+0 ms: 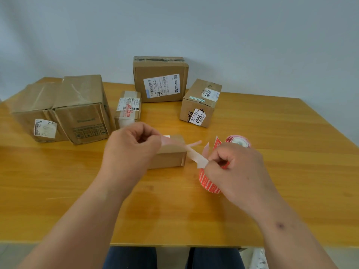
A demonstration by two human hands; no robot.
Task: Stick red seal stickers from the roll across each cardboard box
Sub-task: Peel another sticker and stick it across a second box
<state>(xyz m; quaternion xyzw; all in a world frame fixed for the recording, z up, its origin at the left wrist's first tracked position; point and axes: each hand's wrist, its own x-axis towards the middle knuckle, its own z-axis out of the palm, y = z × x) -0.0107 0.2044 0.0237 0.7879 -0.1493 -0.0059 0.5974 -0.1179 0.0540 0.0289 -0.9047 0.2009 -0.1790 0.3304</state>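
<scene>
Curled glossy red sticker strip [209, 184]

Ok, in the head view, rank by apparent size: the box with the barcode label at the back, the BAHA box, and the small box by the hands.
Largest to smallest as they look:
1. Barcode box
2. BAHA box
3. Small box, partly hidden by the left hand; being nearest, it is probably smaller still.

A wooden table [291, 171] stands against a plain pale wall [174, 26] — evenly lit.
</scene>
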